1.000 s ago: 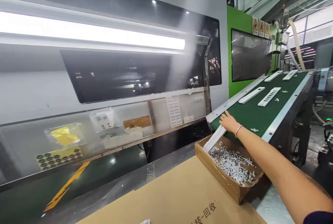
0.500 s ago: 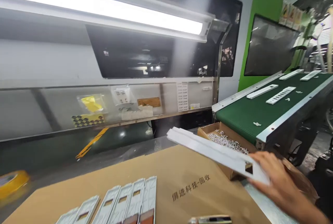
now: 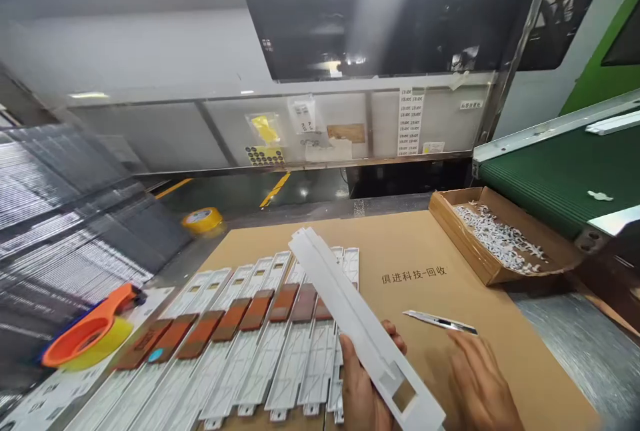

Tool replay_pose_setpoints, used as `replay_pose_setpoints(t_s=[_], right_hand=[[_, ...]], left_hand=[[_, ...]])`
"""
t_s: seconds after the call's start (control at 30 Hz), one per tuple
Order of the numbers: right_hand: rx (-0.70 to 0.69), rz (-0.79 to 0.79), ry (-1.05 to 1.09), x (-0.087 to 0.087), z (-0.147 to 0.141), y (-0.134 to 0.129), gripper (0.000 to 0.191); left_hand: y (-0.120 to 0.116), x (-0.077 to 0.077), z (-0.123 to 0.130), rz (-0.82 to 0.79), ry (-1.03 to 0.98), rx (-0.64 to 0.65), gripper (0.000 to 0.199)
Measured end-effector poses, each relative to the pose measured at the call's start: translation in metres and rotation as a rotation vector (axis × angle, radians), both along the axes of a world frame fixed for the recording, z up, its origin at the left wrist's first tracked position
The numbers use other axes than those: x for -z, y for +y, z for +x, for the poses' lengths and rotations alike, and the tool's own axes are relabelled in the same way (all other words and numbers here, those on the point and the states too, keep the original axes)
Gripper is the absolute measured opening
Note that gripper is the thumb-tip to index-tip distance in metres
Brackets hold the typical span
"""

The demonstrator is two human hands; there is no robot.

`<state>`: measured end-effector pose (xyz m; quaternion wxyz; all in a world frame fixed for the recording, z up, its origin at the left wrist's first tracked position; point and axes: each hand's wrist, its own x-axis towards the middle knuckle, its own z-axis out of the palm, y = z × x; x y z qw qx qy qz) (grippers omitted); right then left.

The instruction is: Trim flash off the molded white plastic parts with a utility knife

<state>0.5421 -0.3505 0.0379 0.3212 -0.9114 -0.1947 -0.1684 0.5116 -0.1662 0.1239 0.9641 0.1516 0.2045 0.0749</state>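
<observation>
My left hand (image 3: 363, 391) grips a long white plastic strip (image 3: 357, 311) with a rectangular window near its lower end. The thumb lies along the strip's left edge and fingertips show at its right. My right hand (image 3: 483, 377), blurred, is beside the handle end of a slim utility knife (image 3: 440, 321), fingers stretched toward it. The knife lies on the cardboard sheet (image 3: 390, 237). Left of the held strip, several similar white strips (image 3: 250, 377) lie in a slanted row, with reddish-brown blocks (image 3: 233, 319) across them.
An open cardboard box (image 3: 463, 254) of small white plastic scraps (image 3: 500, 237) stands at right, below the green conveyor belt (image 3: 550, 171). Yellow tape (image 3: 203, 219) lies at the back left. An orange tape dispenser (image 3: 87, 331) sits at the left, near grey stacked material (image 3: 75, 217).
The white strip has gone from my right hand near the scrap box into my left hand over the cardboard. My right hand has moved beside the knife. The view has swung left and down.
</observation>
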Motion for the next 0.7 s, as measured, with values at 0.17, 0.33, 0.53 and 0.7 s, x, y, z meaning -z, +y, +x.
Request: replay_pose_setpoints(t_s=[0.17, 0.33, 0.53, 0.7], right_hand=[[-0.014, -0.384, -0.098, 0.01, 0.053, -0.007, 0.038], [-0.03, -0.384, -0.016, 0.01, 0.041, -0.006, 0.029], [0.008, -0.168, 0.056, -0.01, -0.007, -0.016, 0.032], [-0.185, 0.231, 0.365, -0.039, -0.06, -0.014, 0.022]], left_hand=[[0.005, -0.006, -0.008, 0.032, 0.094, 0.031, 0.05], [0.01, -0.013, -0.015, 0.072, 0.169, 0.085, 0.048], [0.02, -0.017, -0.011, 0.011, 0.222, 0.191, 0.057], [0.027, -0.023, -0.002, -0.072, 0.253, 0.232, 0.055]])
